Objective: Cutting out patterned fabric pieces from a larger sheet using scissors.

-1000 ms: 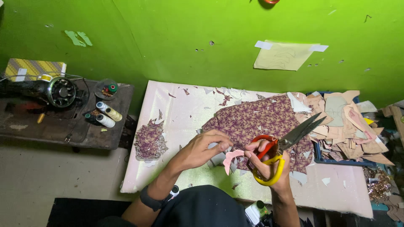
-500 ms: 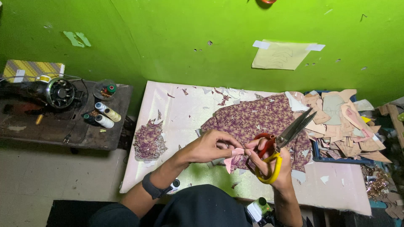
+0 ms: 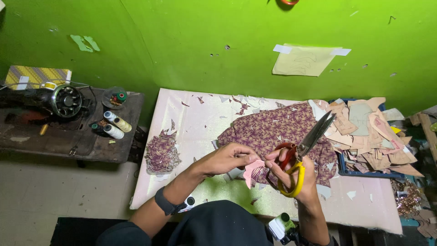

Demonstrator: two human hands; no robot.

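A: What could go wrong at this moment?

B: As a judgement only: the pink piece (image 3: 251, 171) is small, and the left hand's (image 3: 227, 159) fingertips pinch it right beside the right hand (image 3: 291, 175) that carries the scissors (image 3: 302, 152). If the blades came down close to that pinch, a fingertip could get nicked. The piece is held in the air above the bench (image 3: 191, 118), so it could also twist or slip out of the pinch and give a crooked edge.

A: Where are the blades now?

B: They point up and away to the right, over the patterned cloth (image 3: 277, 130), nearly together. They do not touch the pink piece.

A: How are the hands set?

B: The left hand is curled, thumb and fingers pressed together on the top of the pink piece. The right hand is closed through the scissor handles, one red, one yellow, and its fingertips also reach the pink piece's right edge. The two hands nearly touch each other, just above the near edge of the bench.

A: What lies around them?

B: The patterned cloth sits directly behind the hands. A smaller heap of cloth scraps (image 3: 161, 152) lies to the left on the bench. A pile of tan card patterns (image 3: 368, 132) spills over a blue tray at the right. Paper bits litter the surface. Well apart to the left, a dark table holds a sewing machine (image 3: 54, 100) and thread spools (image 3: 114, 126).
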